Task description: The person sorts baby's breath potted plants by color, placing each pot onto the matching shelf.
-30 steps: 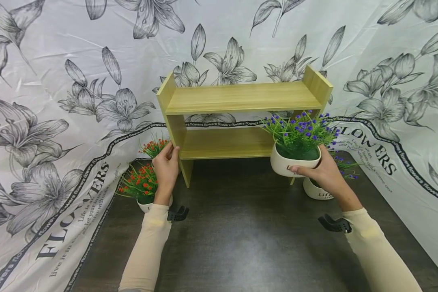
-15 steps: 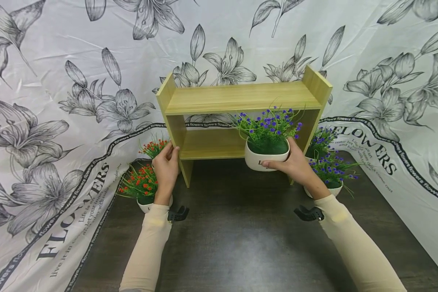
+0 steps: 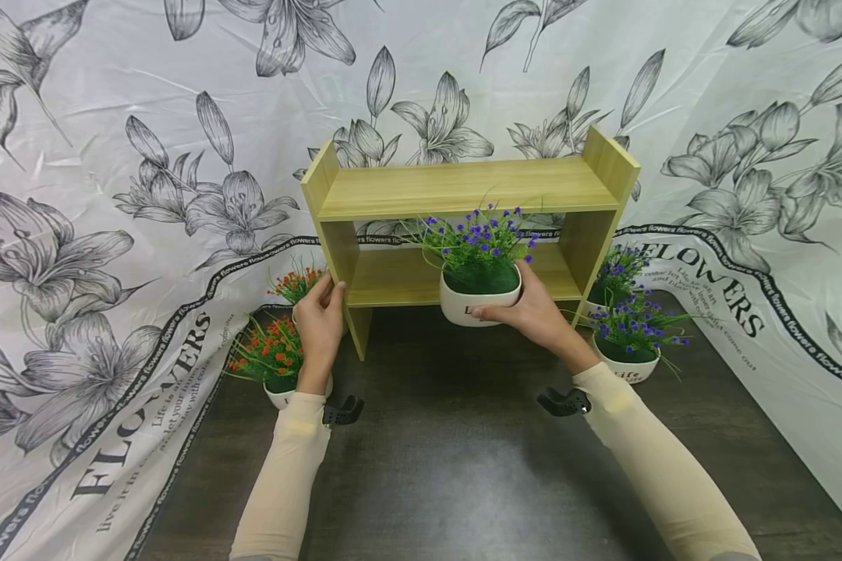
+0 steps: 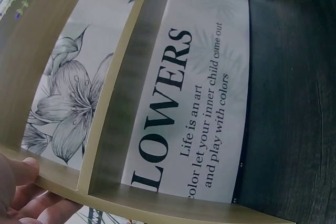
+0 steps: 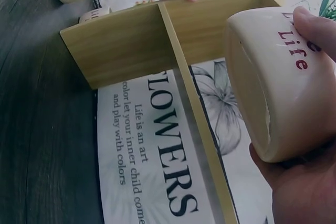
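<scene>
My right hand (image 3: 542, 318) grips a potted plant (image 3: 475, 280) with purple flowers, green leaves and a white pot. It holds the pot upright in front of the lower board of the wooden shelf (image 3: 456, 185). In the right wrist view the thumb lies on the lettered side of the white pot (image 5: 278, 87), and its underside faces the camera. My left hand (image 3: 320, 319) pinches the front edge of the shelf's left side panel. In the left wrist view, thumb and fingers (image 4: 26, 171) lie on opposite sides of that panel.
Two red-flowered pots stand left of the shelf, the nearer one (image 3: 274, 354) partly behind my left wrist. To the right stand two purple-flowered pots, one near (image 3: 627, 351) and one farther back (image 3: 613, 269). A flower-printed cloth (image 3: 147, 234) surrounds the dark table (image 3: 449, 452).
My right hand has carried the purple-flowered pot leftward, from the shelf's right end to around its middle. This uncovers the pots on the right. The left hand has stayed in place.
</scene>
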`<move>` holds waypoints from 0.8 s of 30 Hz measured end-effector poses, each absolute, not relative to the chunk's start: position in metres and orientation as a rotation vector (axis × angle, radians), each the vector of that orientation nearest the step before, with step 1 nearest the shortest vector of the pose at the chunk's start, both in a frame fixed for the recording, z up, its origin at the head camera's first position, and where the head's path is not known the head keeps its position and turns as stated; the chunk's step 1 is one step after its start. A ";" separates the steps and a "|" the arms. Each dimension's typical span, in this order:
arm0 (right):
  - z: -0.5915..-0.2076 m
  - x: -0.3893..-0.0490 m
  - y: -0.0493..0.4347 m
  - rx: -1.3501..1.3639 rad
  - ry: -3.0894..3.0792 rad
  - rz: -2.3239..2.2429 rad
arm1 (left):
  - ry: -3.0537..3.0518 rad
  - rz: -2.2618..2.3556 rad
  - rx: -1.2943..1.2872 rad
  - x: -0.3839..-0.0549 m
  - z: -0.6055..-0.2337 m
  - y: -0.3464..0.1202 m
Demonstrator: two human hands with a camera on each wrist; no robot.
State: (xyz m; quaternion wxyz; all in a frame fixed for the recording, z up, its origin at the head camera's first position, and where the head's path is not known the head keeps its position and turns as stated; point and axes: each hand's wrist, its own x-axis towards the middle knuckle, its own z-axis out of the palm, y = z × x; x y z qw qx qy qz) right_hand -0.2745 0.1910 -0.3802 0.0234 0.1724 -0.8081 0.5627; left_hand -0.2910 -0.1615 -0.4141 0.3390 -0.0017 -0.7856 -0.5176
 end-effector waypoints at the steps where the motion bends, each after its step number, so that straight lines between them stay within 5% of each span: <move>1: -0.380 -0.275 0.189 0.541 -2.501 1.739 | -2.045 -1.347 -0.004 -0.291 -0.414 -0.162; 24: -0.384 -0.304 0.128 0.665 -2.461 1.839 | -2.055 -1.357 0.023 -0.291 -0.414 -0.162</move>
